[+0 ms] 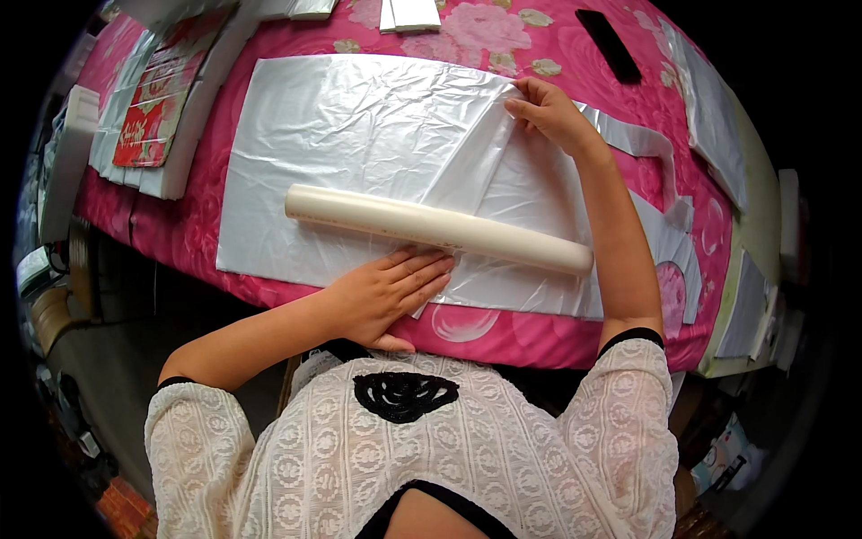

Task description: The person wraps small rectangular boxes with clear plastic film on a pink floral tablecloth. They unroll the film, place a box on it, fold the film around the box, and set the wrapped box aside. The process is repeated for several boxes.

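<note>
Right hand [555, 115] pinches the white plastic sheet [332, 117] beyond the cream tube [440, 231]; left hand [386, 289] lies flat, nearside of the tube. Beneath it, the sheet seems laid out, its diagonal fold [469, 166] unsmoothed.

A pink floral tablecloth [539, 346] bears a slim black rectangular object [609, 45], perhaps a phone, on its far right part. Toward the cloth's left edge, a red flower-printed packet [162, 117] lies on a white stack [191, 144]. A smaller white bundle [410, 15] sits at the cloth's far edge, and a grey-white plastic sheaf [714, 130] lies along its right edge.
</note>
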Demonstrator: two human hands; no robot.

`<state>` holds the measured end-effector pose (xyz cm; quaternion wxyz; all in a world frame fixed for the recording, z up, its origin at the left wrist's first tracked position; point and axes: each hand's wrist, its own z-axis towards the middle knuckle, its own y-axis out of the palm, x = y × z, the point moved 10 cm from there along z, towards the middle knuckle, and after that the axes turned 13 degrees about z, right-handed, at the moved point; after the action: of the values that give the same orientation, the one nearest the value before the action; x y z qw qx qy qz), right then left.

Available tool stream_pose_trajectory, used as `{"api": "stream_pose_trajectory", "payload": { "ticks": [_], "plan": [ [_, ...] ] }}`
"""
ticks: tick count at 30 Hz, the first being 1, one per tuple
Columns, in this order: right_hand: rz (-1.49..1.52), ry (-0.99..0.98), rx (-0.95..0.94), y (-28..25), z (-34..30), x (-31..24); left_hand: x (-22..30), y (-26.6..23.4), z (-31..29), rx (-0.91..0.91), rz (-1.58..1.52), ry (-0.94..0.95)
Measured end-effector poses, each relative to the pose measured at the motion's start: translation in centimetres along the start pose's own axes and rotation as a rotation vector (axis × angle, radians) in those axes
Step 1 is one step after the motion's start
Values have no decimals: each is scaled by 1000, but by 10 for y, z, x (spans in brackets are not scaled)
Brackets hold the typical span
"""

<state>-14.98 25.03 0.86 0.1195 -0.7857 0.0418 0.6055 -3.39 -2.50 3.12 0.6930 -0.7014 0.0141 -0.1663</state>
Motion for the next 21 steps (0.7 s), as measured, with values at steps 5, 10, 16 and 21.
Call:
{"api": "stream_pose_trajectory", "payload": {
  "ticks": [5, 10, 16, 21],
  "plan": [
    [-113, -253, 250, 3, -50, -45, 10, 11, 1, 11, 60, -86],
    [-640, -407, 12, 139, -152, -44, 22, 12, 2, 12, 123, -183],
    [-807, -395, 399, 66, -166, -39, 25, 13, 2, -5, 175, -181],
    [-871, -247, 693, -34, -168, -27, 25, 13, 4, 21, 150, -200]
  ]
}}
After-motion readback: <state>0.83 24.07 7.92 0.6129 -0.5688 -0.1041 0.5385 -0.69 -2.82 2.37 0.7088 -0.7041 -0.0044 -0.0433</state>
